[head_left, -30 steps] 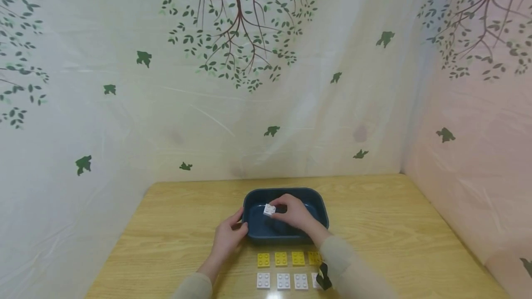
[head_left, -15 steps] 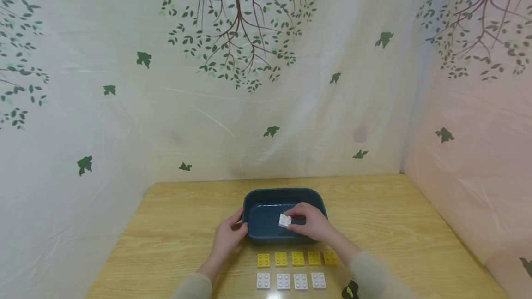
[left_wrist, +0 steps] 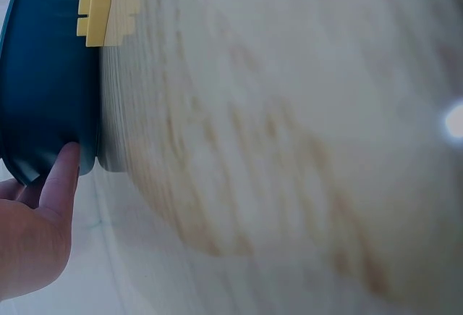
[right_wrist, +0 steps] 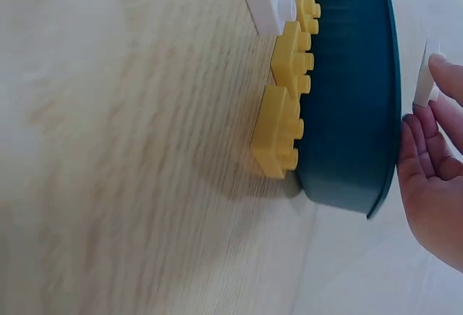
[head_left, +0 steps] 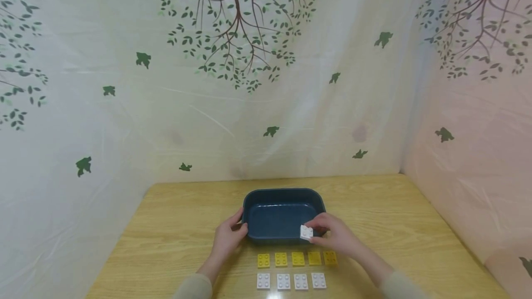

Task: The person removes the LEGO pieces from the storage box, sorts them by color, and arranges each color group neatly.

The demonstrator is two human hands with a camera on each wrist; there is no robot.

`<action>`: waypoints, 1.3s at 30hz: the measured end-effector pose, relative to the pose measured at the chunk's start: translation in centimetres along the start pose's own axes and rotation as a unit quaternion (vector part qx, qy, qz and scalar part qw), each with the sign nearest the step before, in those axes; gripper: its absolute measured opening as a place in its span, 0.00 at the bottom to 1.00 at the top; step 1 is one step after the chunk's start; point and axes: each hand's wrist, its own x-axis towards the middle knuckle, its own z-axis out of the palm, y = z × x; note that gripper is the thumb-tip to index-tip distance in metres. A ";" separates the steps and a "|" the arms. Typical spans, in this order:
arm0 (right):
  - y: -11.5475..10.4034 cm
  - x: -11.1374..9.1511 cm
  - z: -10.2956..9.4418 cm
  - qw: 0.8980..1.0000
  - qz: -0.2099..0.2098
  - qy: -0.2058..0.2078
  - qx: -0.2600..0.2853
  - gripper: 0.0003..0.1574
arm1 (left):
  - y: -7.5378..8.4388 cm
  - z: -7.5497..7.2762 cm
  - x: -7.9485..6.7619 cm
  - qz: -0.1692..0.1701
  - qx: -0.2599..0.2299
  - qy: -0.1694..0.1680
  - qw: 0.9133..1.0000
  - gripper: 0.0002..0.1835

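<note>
My right hand (head_left: 340, 238) pinches a white toy building brick (head_left: 306, 232) between thumb and fingers, over the front right corner of a dark blue tub (head_left: 272, 226). In the right wrist view this brick (right_wrist: 425, 83) shows edge-on above the rim, with the other fingers along the tub's edge. My left hand (head_left: 226, 239) holds the left end of the tub, thumb towards its front and fingers along its side. The left wrist view shows a digit pressed to the tub's outer wall (left_wrist: 54, 76). Nothing lies on the visible tub floor.
Just in front of the tub runs a row of several yellow bricks (head_left: 298, 258), studs up. Nearer me lies a row of several white bricks (head_left: 283, 281). The wooden table (head_left: 187, 211) meets a leaf-patterned curtain (head_left: 208, 142) at the back and sides.
My right hand has moved right and towards me with the white brick, from over the tub's middle to its front right corner. The left hand and tub stay in place.
</note>
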 end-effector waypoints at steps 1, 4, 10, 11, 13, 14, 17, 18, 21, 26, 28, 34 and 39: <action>0.0 -0.3 -0.1 1.000 0.000 0.001 0.003 0.19 | 0.0 0.0 0.0 0.002 0.001 0.001 1.000 0.28; 0.3 -1.4 -0.6 1.000 -0.003 0.005 0.010 0.20 | 0.0 0.1 0.0 0.000 0.004 0.001 1.000 0.28; 1.2 -3.5 -1.2 0.999 -0.051 0.017 -0.003 0.19 | 0.0 0.0 -0.1 0.007 0.006 0.001 1.000 0.28; 1.4 -3.9 -1.2 0.998 -0.060 0.020 -0.002 0.19 | 0.0 0.0 -0.1 0.007 0.005 0.000 1.000 0.28; 1.8 -4.6 -1.1 0.996 -0.083 0.023 0.000 0.17 | 0.0 0.0 0.0 0.004 0.004 0.000 1.000 0.28; 2.0 -4.9 -1.1 0.995 -0.094 0.025 0.001 0.17 | 0.0 0.0 0.0 0.004 0.004 0.000 1.000 0.27; 2.7 -5.7 -0.9 0.991 -0.128 0.032 -0.004 0.16 | -0.1 0.1 0.0 -0.001 0.003 0.000 1.000 0.28; 3.0 -5.9 -0.8 0.990 -0.137 0.033 -0.009 0.17 | -0.1 0.0 0.1 -0.002 0.003 0.000 1.000 0.28; 3.7 -6.6 -0.7 0.989 -0.146 0.028 -0.026 0.17 | -0.1 0.0 0.1 -0.002 0.001 -0.001 1.000 0.28; 4.2 -7.7 -0.7 0.997 -0.072 -0.027 -0.008 0.16 | -0.1 0.0 0.1 -0.001 0.000 -0.003 1.000 0.28; 4.1 -8.0 -0.7 0.998 -0.017 -0.055 0.012 0.16 | -0.1 0.0 0.1 -0.003 0.001 -0.003 1.000 0.28; 4.4 -8.2 -0.7 0.991 0.066 -0.110 0.049 0.13 | -0.1 0.0 0.3 -0.003 -0.005 -0.003 1.000 0.28; 4.9 -8.0 -0.5 0.991 0.058 -0.119 0.024 0.15 | 0.0 0.1 0.4 -0.001 -0.002 0.000 1.000 0.28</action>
